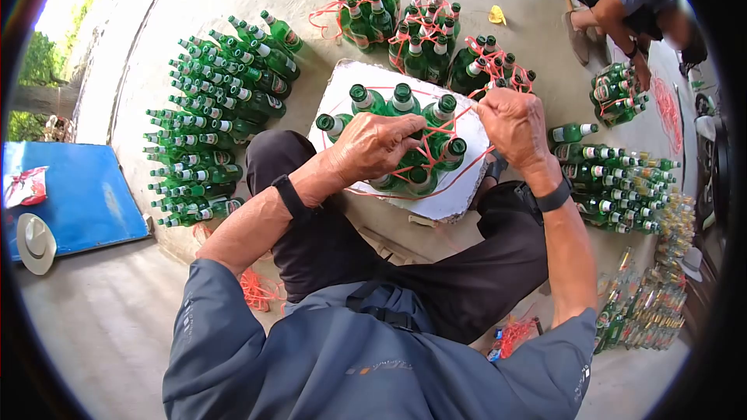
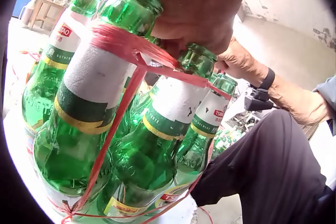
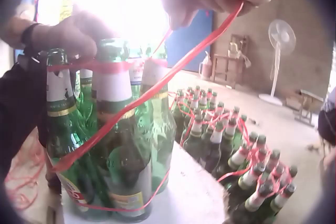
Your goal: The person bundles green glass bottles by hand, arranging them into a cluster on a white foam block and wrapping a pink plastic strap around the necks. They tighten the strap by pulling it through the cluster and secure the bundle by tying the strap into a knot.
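A cluster of several green glass beer bottles [image 1: 402, 97] stands upright on a white block [image 1: 342, 82] between the person's knees. Red plastic twine [image 3: 173, 71] circles their necks and lower parts and also runs slanting down one side. My right hand [image 1: 513, 128], raised at the cluster's right edge, grips a strand stretched tight down to the bottles. Over the bottle tops, my left hand [image 1: 377, 144] has curled fingers, thumb and forefinger pinching the twine near the middle of the cluster. The palm side of the left hand is hidden in the head view.
Twine-tied bottle bundles [image 1: 424, 50] stand beyond the block. Loose green bottles lie in stacked rows at left [image 1: 210, 124] and right [image 1: 607, 179]. Another person [image 1: 622, 0] bends over a bundle at upper right. Loose red twine [image 1: 261, 292] lies by the left leg; a fan [image 3: 278, 50] stands farther off.
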`<state>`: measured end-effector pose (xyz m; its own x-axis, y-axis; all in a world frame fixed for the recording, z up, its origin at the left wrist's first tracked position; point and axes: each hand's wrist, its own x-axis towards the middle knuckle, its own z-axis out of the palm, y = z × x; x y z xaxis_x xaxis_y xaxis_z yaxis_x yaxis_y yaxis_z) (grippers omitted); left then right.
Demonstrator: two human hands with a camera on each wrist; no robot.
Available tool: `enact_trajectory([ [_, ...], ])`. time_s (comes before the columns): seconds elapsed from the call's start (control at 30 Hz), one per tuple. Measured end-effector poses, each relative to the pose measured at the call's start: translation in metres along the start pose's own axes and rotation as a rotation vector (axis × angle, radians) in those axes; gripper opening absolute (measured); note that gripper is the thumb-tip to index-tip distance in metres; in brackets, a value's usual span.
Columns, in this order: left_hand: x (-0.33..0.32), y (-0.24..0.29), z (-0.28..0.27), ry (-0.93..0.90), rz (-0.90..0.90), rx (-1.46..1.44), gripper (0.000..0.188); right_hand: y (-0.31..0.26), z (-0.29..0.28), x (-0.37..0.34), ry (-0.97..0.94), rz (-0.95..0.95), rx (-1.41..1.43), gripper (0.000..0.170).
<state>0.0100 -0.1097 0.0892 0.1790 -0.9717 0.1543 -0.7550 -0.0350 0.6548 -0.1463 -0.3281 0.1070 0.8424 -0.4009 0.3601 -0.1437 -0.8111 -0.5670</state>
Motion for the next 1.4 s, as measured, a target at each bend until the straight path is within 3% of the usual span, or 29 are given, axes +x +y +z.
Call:
enact_trajectory([
  [0.1,0.000,-0.001,0.000,0.011,0.006,0.001,0.026,-0.024,-0.016,0.014,-0.195,-0.188,-0.054,0.020],
  [0.13,0.000,-0.002,0.000,0.007,0.004,0.021,0.026,-0.035,-0.022,0.020,-0.345,-0.225,-0.099,0.018],
  [0.23,-0.002,-0.005,0.004,0.031,0.014,0.028,0.028,-0.052,-0.011,0.037,-0.512,-0.209,-0.144,0.017],
  [0.27,-0.003,-0.007,0.005,0.043,0.021,0.023,0.029,-0.045,0.002,0.040,-0.413,-0.307,-0.022,0.013],
  [0.37,-0.004,-0.011,0.007,0.014,0.022,0.055,0.032,-0.045,0.029,0.063,-0.532,-0.220,0.123,0.013],
  [0.4,-0.005,-0.011,0.008,0.031,0.034,0.056,0.028,-0.052,0.028,0.076,-0.754,-0.106,0.128,0.014],
  [0.5,-0.009,-0.009,0.009,0.089,0.084,0.051,0.019,-0.045,0.036,0.095,-0.880,-0.043,0.176,0.013],
  [0.6,-0.007,-0.009,0.009,0.117,0.132,0.041,0.018,-0.036,0.040,0.102,-0.888,0.064,0.254,0.013],
  [0.7,-0.006,-0.012,0.008,0.031,0.094,0.082,0.043,-0.024,0.048,0.104,-0.876,0.143,0.269,0.013],
  [0.87,-0.007,-0.008,0.006,0.054,0.123,0.081,0.052,0.008,0.065,0.111,-0.928,0.230,0.333,0.013],
  [1.1,-0.007,-0.003,0.000,0.013,0.094,0.053,0.056,0.025,0.064,0.103,-0.904,0.346,0.465,0.015],
  [1.4,-0.004,0.000,-0.002,0.052,0.092,-0.051,0.039,0.033,0.065,0.103,-0.904,0.300,0.514,0.021],
])
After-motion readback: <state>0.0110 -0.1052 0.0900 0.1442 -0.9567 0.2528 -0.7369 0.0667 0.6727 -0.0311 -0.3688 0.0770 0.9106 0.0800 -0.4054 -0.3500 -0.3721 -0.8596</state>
